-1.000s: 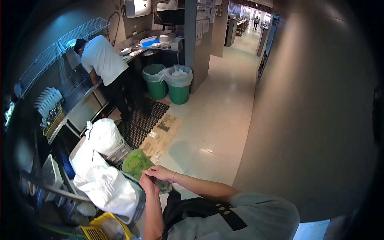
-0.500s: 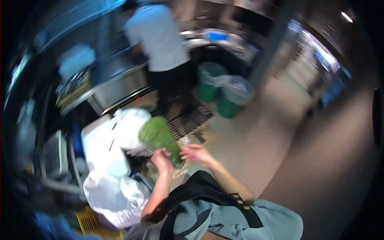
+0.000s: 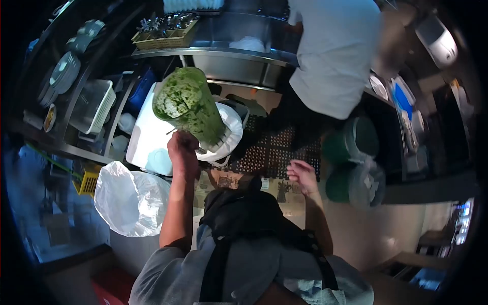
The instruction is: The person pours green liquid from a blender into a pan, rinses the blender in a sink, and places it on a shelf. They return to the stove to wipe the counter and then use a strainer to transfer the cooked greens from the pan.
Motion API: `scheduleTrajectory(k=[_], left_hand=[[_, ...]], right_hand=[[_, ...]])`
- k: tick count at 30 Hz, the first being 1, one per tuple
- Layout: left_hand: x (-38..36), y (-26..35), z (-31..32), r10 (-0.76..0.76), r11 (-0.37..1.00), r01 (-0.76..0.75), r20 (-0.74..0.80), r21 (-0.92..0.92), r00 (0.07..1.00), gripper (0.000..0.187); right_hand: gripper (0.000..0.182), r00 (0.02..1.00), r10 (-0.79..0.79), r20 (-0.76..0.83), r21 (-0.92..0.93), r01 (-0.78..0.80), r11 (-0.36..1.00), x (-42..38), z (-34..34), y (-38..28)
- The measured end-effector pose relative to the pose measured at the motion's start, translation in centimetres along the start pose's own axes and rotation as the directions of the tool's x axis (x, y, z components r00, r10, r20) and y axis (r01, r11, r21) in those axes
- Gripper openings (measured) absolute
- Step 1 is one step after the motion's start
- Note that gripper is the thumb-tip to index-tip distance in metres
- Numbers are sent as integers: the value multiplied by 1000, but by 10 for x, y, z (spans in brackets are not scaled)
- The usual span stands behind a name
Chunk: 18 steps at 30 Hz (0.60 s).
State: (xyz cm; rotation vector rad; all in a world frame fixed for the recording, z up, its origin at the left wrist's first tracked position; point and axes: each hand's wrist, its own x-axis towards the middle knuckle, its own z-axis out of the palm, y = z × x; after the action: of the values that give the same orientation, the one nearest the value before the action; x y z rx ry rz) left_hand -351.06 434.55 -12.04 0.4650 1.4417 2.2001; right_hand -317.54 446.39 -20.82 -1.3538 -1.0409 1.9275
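Above the white bin (image 3: 145, 137), a green-smeared, tapered clear plastic jug (image 3: 188, 104) is gripped by the left hand (image 3: 182, 150); the right hand (image 3: 303, 175) is held loosely spread, empty.

Blender jug (image 3: 189, 107) in left hand (image 3: 182, 152), above white bin (image 3: 147, 137); sink (image 3: 234, 63) behind.

My left grip (image 3: 183, 150) is covering the green-smeared jug's (image 3: 189, 104) base; the co-worker's torso (image 3: 335, 56) is being cropped by the top edge.

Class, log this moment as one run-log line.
left hand: holds green-smeared blender jug | right hand: free, open | co-worker: at sink
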Motion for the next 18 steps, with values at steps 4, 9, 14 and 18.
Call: scheduleTrajectory(k=[4, 9, 14, 18], left_hand=[[31, -10, 36, 77, 989, -78, -8, -125, 997, 29], [67, -37, 106, 116, 993, -113, -136, 30, 984, 24], [139, -81, 155, 212, 974, -201, -107, 106, 971, 21], [208, -116, 194, 327, 932, -321, -8, 166, 945, 22]], right_hand=[[20, 884, -163, 439, -209, 277, 938, 40, 112, -113], [34, 688, -118, 716, -246, 407, 880, 97, 247, -169], [38, 864, -132, 485, -145, 229, 963, 167, 291, -202], [26, 958, -56, 282, -7, 61, 998, 226, 310, -247]])
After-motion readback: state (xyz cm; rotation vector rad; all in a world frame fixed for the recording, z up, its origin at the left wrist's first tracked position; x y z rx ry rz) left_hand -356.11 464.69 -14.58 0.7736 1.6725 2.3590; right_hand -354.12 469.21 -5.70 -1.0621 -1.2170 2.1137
